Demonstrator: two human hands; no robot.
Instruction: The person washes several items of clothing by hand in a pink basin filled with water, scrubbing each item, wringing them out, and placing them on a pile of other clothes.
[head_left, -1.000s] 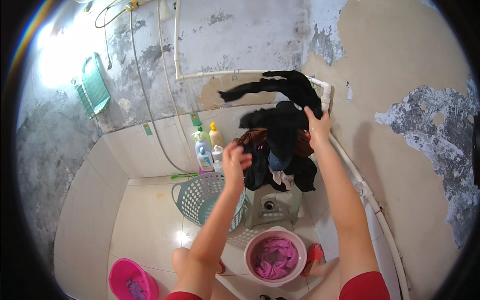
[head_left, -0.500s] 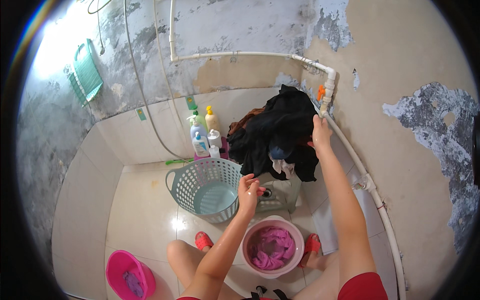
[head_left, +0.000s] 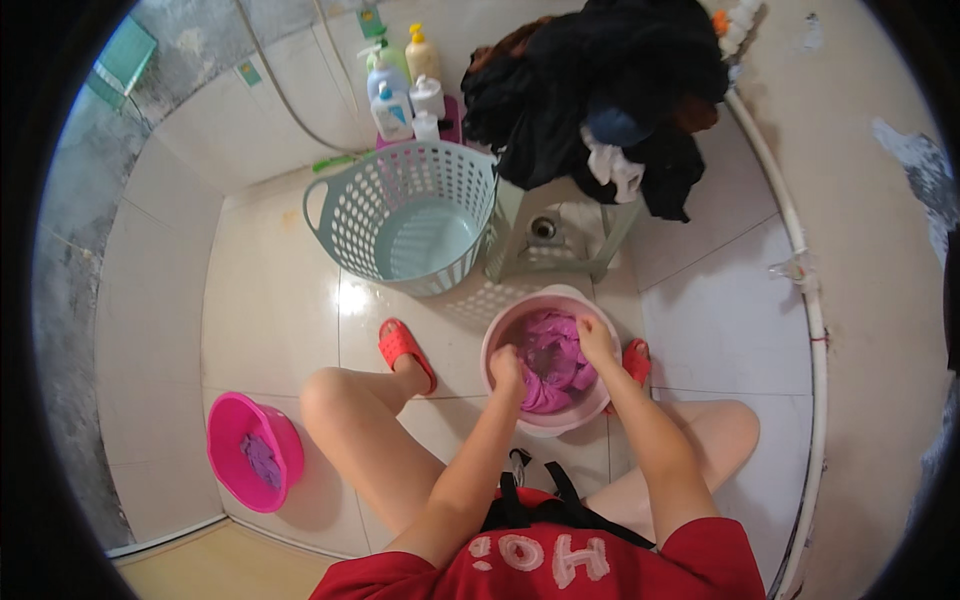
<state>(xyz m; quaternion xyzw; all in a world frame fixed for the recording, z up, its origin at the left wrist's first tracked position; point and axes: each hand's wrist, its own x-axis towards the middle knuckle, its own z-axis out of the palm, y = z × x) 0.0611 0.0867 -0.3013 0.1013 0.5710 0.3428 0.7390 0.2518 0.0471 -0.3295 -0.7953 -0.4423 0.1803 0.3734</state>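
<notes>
A pale pink basin [head_left: 560, 424] stands on the floor between my feet, with a wet magenta cloth [head_left: 546, 393] in water inside it. My left hand [head_left: 508, 368] is closed on the cloth near the basin's left side. At the right side, my right hand [head_left: 597, 341] has its fingers closed on the cloth's edge. Both hands are low, within the rim. What kind of garment the cloth is cannot be made out.
A grey-green perforated basket [head_left: 420, 262] stands beyond the basin. Behind it are several pump bottles [head_left: 392, 112]. Dark clothes [head_left: 600, 90] are heaped on a stool [head_left: 610, 243]. A bright pink bucket [head_left: 286, 440] with purple cloth sits at left. A white pipe [head_left: 790, 210] runs along the right wall.
Both hands have come down from beside the dark clothes into the basin and taken hold of the magenta cloth. The view has tilted downward.
</notes>
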